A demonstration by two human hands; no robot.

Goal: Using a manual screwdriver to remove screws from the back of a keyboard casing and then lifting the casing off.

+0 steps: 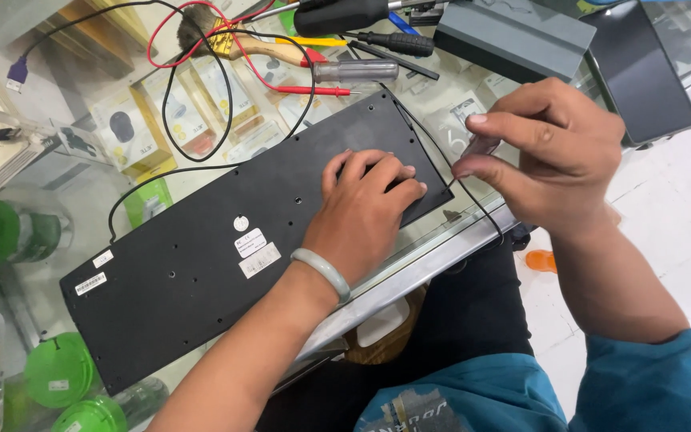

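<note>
I am leaning over a glass-topped display counter with a metal front edge (409,276), and through its pane boxed goods in white and yellow cartons (133,132) are showing on the shelf below, with round green lids (59,370) lying lower left. A pale tiled floor (673,216) is stretching away to my right, catching soft, even light.

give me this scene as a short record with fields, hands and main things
surface: glass counter over boxed goods
main thing: black keyboard, face down, labels on its back
left hand: left hand pressed flat on the keyboard, pale bangle on the wrist
right hand: right hand gripping a small screwdriver at the keyboard's corner
nearby: screwdrivers, brush, red and black wires
</note>
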